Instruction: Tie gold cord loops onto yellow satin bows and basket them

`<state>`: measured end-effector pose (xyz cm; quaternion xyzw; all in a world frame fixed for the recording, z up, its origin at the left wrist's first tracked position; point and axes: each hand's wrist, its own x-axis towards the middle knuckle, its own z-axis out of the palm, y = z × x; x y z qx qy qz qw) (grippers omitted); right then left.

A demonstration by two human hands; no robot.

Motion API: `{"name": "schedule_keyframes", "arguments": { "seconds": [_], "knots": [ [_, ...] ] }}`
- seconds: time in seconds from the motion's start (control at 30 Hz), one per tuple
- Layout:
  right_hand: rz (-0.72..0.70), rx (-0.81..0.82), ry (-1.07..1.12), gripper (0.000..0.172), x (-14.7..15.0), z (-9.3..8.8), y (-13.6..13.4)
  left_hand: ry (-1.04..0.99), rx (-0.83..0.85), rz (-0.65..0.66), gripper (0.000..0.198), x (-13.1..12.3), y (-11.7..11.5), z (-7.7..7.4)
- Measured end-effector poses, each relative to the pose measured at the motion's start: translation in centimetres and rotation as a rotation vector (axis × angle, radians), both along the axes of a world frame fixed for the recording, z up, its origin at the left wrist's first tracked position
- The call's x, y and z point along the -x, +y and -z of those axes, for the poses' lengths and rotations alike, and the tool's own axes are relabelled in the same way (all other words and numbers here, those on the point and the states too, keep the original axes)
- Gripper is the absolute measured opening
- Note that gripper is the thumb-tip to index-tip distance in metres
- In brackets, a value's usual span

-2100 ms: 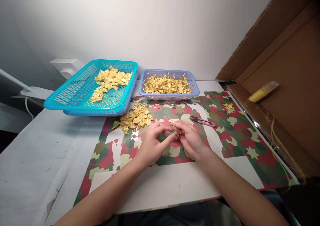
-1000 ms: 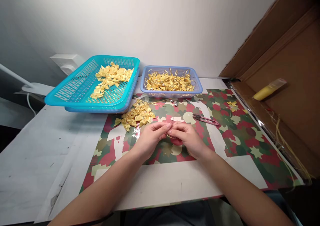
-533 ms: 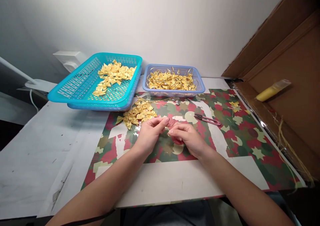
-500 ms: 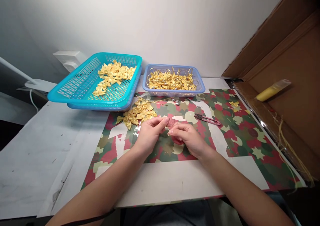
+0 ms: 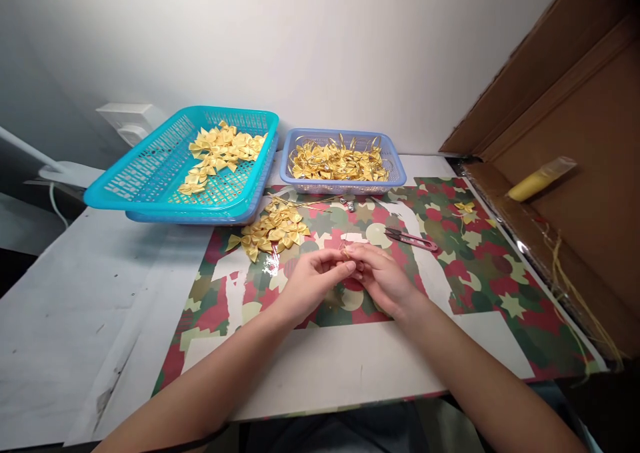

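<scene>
My left hand (image 5: 311, 283) and my right hand (image 5: 390, 278) meet above the patterned sheet (image 5: 350, 301), fingertips pinched and touching. Something thin and small shows at their tips, too fine to name; the fingers hide most of it. Just beyond my left hand lies a loose pile of yellow ribbon bows (image 5: 277, 229). To the right of my right hand rests a pair of pink-handled thread snips (image 5: 411, 239). A few small silvery pieces (image 5: 350, 205) and thin gold strips (image 5: 313, 204) lie behind the hands.
A teal basket (image 5: 165, 206) holding yellow bows is stacked at the left. A purple-blue basket (image 5: 345, 187) with bows and gold loops stands by the wall. On the right are a single bow (image 5: 466, 208), a cardboard panel (image 5: 590, 126), a yellow-filled tube (image 5: 543, 178) and loose yellow threads (image 5: 570, 279).
My hands have come closer, the right fingertips moving up against the left ones. The view has shifted slightly, so the baskets appear a little further left.
</scene>
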<state>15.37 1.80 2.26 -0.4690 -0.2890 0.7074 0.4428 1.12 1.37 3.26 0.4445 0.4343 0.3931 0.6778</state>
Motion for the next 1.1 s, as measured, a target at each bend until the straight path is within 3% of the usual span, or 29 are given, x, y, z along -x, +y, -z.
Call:
{"name": "schedule_keyframes", "arguments": {
  "seconds": [0.23,0.4,0.6,0.73,1.1],
  "knots": [
    [0.008,-0.021,0.011,0.021,0.1,0.1,0.0,0.033,-0.043,0.024,0.021,0.2,-0.1,0.1],
    [-0.058,-0.057,0.019,0.021,0.0,-0.2,0.0,-0.050,0.072,0.125,0.031,0.7,0.1,0.6],
    [-0.071,-0.127,-0.108,0.020,0.1,-0.6,-0.1,-0.200,0.213,-0.037,0.032,0.8,0.8,0.8],
    [-0.093,-0.178,-0.163,0.021,0.4,-0.5,-0.2,-0.176,0.150,-0.099,0.029,0.7,0.9,1.3],
    [-0.134,-0.120,-0.161,0.027,0.4,-0.4,-0.3,-0.041,-0.012,-0.193,0.027,0.8,1.1,1.8]
  ]
}}
